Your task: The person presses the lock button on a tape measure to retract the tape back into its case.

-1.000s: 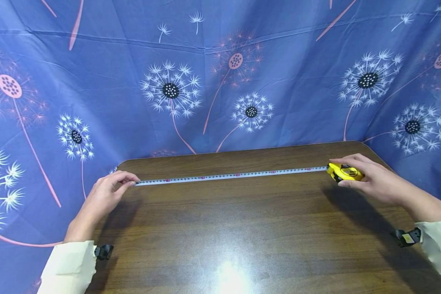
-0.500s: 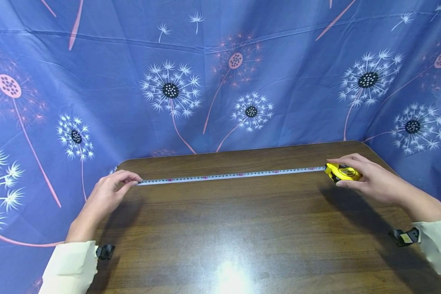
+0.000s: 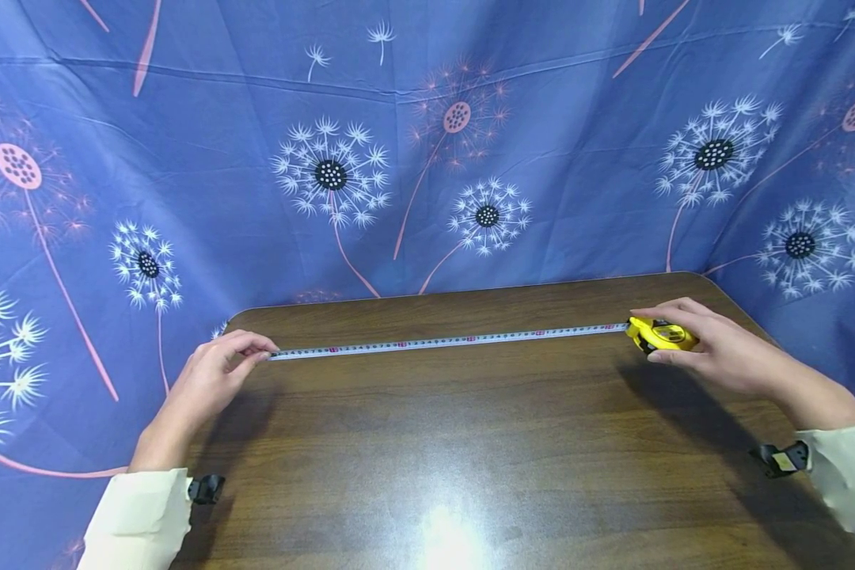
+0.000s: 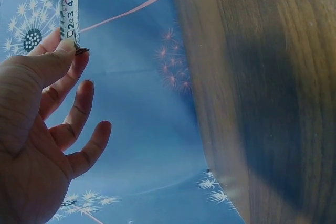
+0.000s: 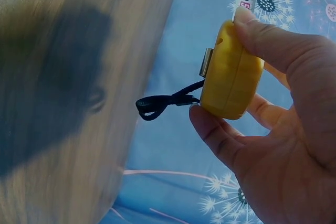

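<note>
A yellow tape measure [image 3: 661,336] is held in my right hand [image 3: 734,344], thumb and fingers around its case. Its white blade [image 3: 435,343] stretches straight across to the left, above the wooden table. At the far end, my left hand [image 3: 210,380] pinches the blade's tip between thumb and forefinger. In the left wrist view the metal end hook [image 4: 81,51] shows at the fingertips, with the other fingers loosely bent. The right wrist view shows the yellow case [image 5: 231,72] with a metal clip [image 5: 207,62] and a black strap loop [image 5: 163,102] hanging from it.
The brown wooden table [image 3: 399,459] lies below both hands, its rounded far corners in view. Behind it hangs a blue curtain [image 3: 570,150] with dandelion prints. Each wrist carries a small black camera [image 3: 207,488] at the cuff.
The left hand and the blade's tip have moved slightly to the right. The right hand with the tape measure has shifted slightly left, so a little less blade is out.
</note>
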Motion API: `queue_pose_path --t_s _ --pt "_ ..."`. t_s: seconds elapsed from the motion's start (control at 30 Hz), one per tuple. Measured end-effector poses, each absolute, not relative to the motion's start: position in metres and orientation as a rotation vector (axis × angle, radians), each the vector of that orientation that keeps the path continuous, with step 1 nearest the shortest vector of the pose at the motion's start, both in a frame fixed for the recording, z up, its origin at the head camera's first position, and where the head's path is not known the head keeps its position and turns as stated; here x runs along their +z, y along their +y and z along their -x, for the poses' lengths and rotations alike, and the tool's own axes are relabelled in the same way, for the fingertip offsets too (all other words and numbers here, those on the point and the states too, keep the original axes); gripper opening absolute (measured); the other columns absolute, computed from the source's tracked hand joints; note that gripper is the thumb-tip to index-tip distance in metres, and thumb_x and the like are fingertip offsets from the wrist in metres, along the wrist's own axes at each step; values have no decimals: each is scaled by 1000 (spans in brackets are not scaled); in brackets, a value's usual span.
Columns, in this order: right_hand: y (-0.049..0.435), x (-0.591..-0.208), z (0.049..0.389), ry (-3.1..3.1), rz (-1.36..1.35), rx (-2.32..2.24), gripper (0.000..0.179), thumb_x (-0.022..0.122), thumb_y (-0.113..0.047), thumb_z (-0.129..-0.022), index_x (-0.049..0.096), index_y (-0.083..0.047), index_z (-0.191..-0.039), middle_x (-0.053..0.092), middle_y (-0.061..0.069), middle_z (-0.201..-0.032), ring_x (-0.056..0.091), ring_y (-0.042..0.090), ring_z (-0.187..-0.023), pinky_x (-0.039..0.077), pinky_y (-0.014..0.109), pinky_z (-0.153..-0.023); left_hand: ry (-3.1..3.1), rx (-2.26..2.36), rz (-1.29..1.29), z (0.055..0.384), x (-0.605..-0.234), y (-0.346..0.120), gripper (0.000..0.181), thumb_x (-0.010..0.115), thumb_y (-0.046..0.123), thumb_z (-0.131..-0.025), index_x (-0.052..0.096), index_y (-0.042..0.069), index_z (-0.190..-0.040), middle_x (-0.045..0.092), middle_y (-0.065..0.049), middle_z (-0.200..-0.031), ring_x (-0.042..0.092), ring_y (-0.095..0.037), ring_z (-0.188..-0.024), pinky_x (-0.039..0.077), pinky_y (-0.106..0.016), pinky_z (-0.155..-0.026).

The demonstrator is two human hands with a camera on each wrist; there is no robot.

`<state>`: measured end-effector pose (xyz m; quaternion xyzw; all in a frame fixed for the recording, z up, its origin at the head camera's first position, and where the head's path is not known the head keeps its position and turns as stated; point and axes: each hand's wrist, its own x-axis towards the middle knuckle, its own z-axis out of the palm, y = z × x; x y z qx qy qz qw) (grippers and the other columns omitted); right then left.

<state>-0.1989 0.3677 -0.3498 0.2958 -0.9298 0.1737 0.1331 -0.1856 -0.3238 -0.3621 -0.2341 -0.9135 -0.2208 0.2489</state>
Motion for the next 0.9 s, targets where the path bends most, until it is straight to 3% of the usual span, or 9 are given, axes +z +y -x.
queue_pose_path --t_s 0.33,0.9 --pt "364 -349 197 -2734 -832 495 66 87 -11 -84 59 -18 -144 57 5 -128 52 7 -100 47 28 -72 -2486 -604 659 184 -361 -319 26 77 -2 -90 76 20 -102 73 9 -100 68 -17 -90 47 -31 -81" --pt "356 -350 198 -2718 -856 498 66 87 -12 -84 59 -18 -144 58 4 -128 51 9 -103 45 26 -76 -2484 -592 669 185 -361 -317 27 78 -2 -89 76 21 -102 73 9 -99 68 -16 -89 47 -33 -79"
